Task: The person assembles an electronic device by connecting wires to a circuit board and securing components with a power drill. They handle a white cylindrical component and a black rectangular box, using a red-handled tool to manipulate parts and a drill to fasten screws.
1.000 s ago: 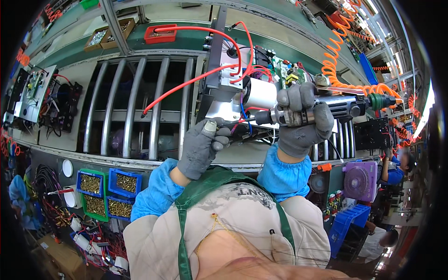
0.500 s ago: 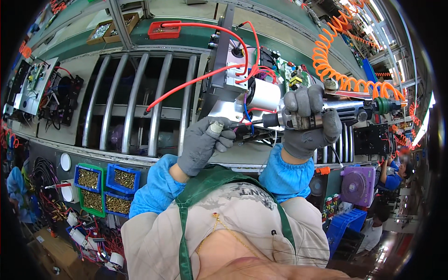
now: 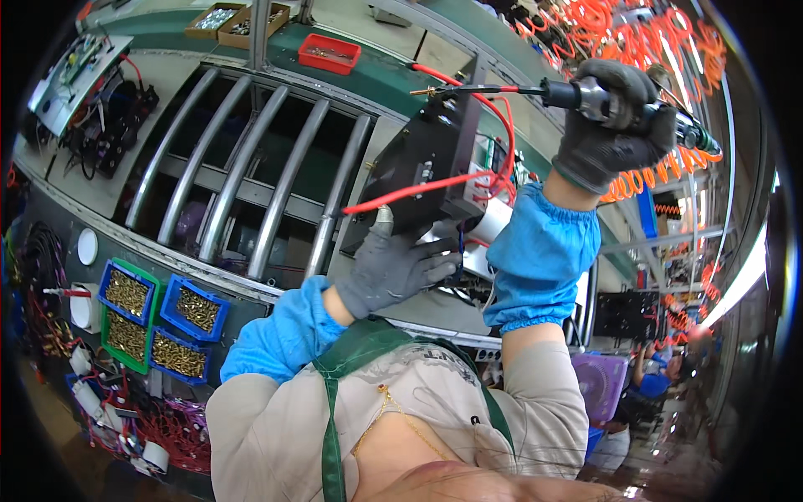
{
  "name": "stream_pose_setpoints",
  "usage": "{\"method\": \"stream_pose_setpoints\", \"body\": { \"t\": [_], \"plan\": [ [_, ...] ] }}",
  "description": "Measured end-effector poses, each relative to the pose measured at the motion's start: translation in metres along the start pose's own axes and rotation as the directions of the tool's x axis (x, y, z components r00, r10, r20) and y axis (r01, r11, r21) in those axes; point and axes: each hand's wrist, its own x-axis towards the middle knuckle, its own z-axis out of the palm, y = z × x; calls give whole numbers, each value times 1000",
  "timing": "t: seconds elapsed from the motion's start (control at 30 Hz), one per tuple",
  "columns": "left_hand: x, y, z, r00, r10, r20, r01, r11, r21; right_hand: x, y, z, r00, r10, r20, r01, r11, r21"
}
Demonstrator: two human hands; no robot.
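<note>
My right hand (image 3: 617, 125), in a dark grey glove, is raised at the upper right, wrapped round an air screwdriver (image 3: 562, 94). Its long bit (image 3: 489, 89) points left, above the far edge of a black metal unit (image 3: 422, 155). A small brass screw (image 3: 428, 90) sits at the bit's tip. My left hand (image 3: 391, 272), also gloved, is spread with the thumb up at the near side of the unit; whether it touches is unclear. Thick red cables (image 3: 418, 191) loop from the unit. Beside them is a white cylinder (image 3: 495, 224), partly hidden by my right sleeve.
A roller conveyor (image 3: 251, 176) runs left of the unit, with another opened unit (image 3: 109, 134) farther left. Blue bins (image 3: 194, 308) of brass screws stand at the near left. A red tray (image 3: 329, 53) lies beyond the rollers. Orange coiled hoses (image 3: 652, 180) hang at the right, near a purple fan (image 3: 598, 385).
My right hand has lifted the screwdriver up and away, and a screw now shows at its tip. My left hand has left the bit and opened. The view has tilted.
</note>
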Motion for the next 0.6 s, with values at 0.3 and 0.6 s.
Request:
{"method": "stream_pose_setpoints", "body": {
  "t": [0.3, 0.6],
  "plan": [
    [44, -15, -5, 976, 190, 107, -150, 941, -304, 1, 78, -15, 979, 204, -25, -201, 974, 105],
    [37, -2, 6, 989, 137, 54, -88, 847, -525, -9, 86, -9, 960, 277, 30, -275, 960, -53]
  ]
}}
